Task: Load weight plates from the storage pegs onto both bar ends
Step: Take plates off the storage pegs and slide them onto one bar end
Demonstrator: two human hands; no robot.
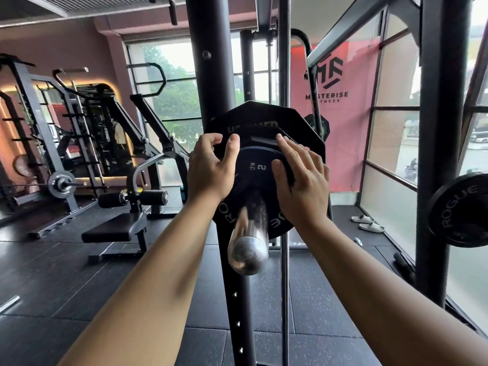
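The small plate (254,178) is black with pale lettering and a faint blue rim. Behind it, the big plate (266,120) is black with grey lettering. The bar end (249,244) is shiny silver. The banner (340,107) is pinkish red with a black logo.

Bar sleeve (249,239) is projecting toward cam, chrome end bare, open air all round it. Both hands are crowding plates at its inner end: left hand (210,171) on small plate (257,180) rim, right hand (303,180) opposite. Black upright (211,75) is standing directly behind sleeve, blocking reach past. Thin guide rod (284,273) is running just right of sleeve. Rack post w/ plate (459,210) is blocking far right of sleeve.
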